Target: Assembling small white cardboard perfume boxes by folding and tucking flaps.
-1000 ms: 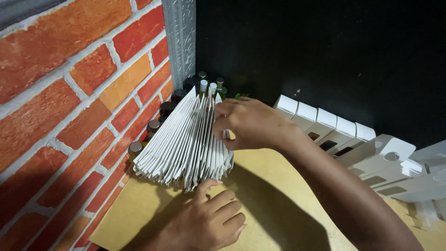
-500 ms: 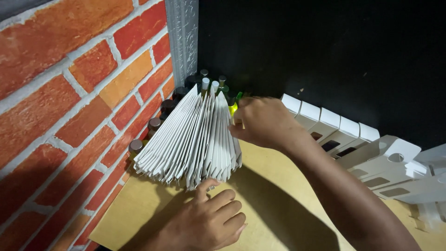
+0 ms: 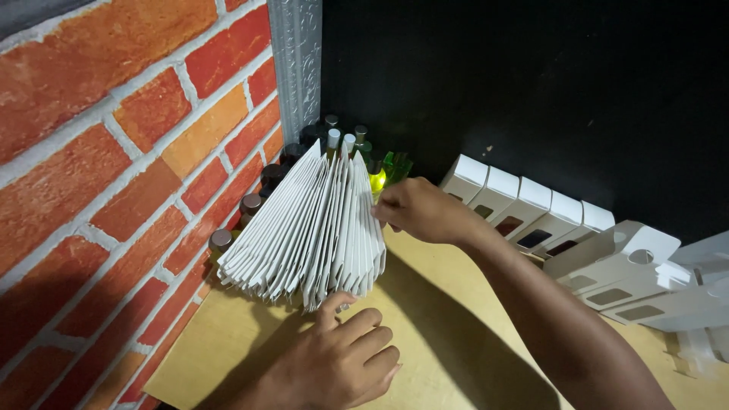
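Shifted rightward off the stack top, right hand [image 3: 421, 209] now pinches the outermost white flat-folded carton [image 3: 315, 228]; fanned stack leans, left hand [image 3: 338, 364] fingers loosely curled bracing its base.

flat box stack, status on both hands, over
Left hand braces front foot of flat box stack. Right hand pinches its last piece near top. Small bottles crowd behind, folded boxes alongside.

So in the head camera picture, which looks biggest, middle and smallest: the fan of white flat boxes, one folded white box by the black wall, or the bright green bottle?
1. The fan of white flat boxes, by far the biggest.
2. One folded white box.
3. The bright green bottle, though it is partly hidden behind the fan, so its full size is unsure.
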